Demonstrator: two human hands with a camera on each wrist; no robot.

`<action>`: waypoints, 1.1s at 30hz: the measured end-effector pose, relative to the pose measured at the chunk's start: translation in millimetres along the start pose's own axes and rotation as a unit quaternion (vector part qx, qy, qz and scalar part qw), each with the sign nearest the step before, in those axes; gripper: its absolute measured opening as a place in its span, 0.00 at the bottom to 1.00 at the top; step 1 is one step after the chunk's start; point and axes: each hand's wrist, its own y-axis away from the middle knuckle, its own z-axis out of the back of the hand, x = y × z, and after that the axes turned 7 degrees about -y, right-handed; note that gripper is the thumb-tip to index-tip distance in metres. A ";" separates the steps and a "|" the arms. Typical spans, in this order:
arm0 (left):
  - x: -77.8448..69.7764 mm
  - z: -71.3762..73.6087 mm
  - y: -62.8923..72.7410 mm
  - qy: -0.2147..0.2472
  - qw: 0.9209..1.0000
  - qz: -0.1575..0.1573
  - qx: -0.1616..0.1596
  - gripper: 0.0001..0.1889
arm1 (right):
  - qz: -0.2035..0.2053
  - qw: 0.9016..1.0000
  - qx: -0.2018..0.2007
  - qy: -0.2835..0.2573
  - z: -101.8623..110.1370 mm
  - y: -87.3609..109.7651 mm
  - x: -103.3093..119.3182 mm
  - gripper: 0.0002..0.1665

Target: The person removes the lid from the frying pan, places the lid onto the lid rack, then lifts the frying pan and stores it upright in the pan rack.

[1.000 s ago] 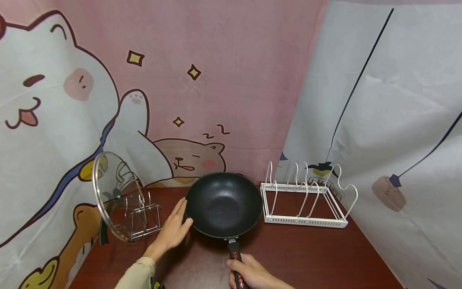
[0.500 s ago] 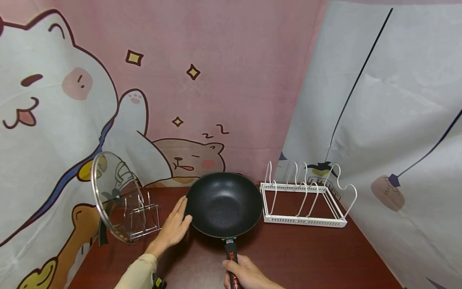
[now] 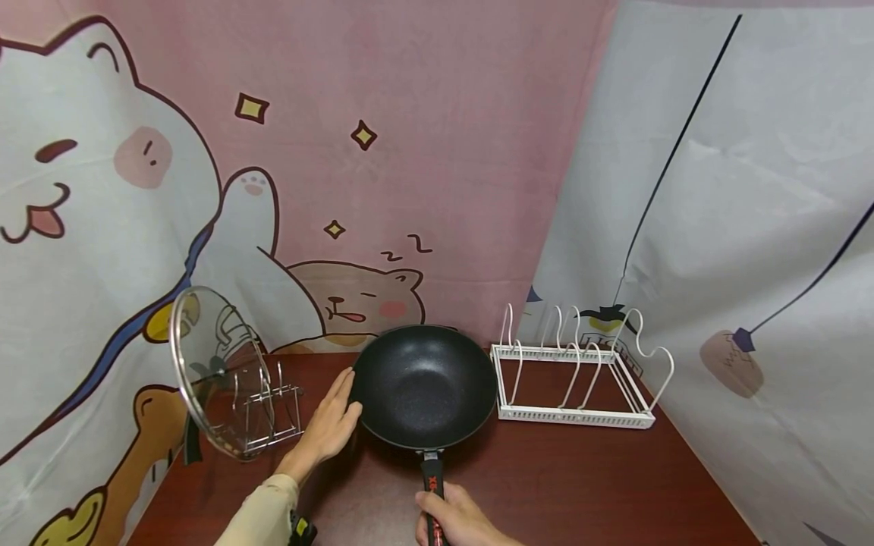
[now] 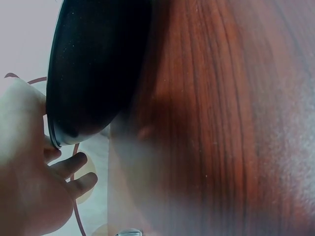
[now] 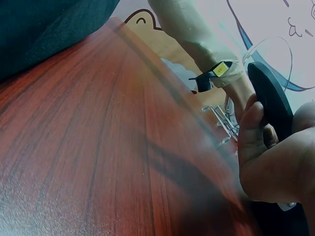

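A black wok [image 3: 423,387] is tipped with its dark inside facing me, at the middle of the table. My right hand [image 3: 456,517] grips its black handle [image 3: 433,474], which has red lettering and points toward me. Along the left rim lies my left hand [image 3: 331,421], its fingers straight and the thumb spread apart. In the left wrist view the wok's dark outer wall [image 4: 98,64] stands close over the wood, with that hand's fingertips [image 4: 86,181] right at the rim. The right wrist view shows fingers wrapped around the handle [image 5: 270,98].
To the left, a glass lid with a metal rim [image 3: 179,341] stands upright in a small wire rack [image 3: 273,440]. A white rack [image 3: 573,415] with several curved dividers sits at the right, near the wok. Behind the brown table [image 3: 580,485] hangs a printed cloth [image 3: 464,152].
The handle has swung slightly to the left, and the right hand has gone with it. The left hand stays at the rim, and the head view has shifted a little.
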 end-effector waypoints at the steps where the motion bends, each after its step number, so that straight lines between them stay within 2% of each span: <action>1: -0.4 0.1 0.0 0.000 1.000 0.000 0.001 0.38 | 0.000 1.000 -0.002 0.001 -0.6 -0.1 -0.2 0.32; 8: -2.9 -0.1 -0.6 0.010 1.000 0.004 0.004 0.38 | -0.005 1.000 -0.011 -0.002 -2.1 -0.9 -1.7 0.30; 14: -4.3 -3.2 -0.9 0.017 1.000 0.009 -0.004 0.37 | -0.009 1.000 -0.018 -0.018 -2.4 0.5 -2.4 0.15; 17: -5.7 -5.2 -1.4 0.025 0.999 0.015 -0.015 0.37 | -0.015 0.999 -0.023 -0.033 -2.8 1.0 -1.8 0.14; 20: -6.7 -6.5 -2.1 0.034 0.999 0.023 -0.023 0.37 | -0.026 0.998 -0.028 -0.050 -1.9 1.3 -1.4 0.21; 24: -7.0 -7.6 -0.2 0.049 0.998 0.037 -0.022 0.37 | -0.041 0.997 -0.035 -0.047 1.0 3.3 -0.6 0.31; 28: -8.3 -7.3 4.5 0.052 0.998 0.036 -0.019 0.38 | -0.051 0.997 -0.033 -0.042 5.5 7.2 1.5 0.33; 33: -15.8 -3.4 12.1 0.050 0.997 0.023 -0.052 0.38 | -0.054 0.997 -0.021 -0.055 13.3 11.2 4.9 0.33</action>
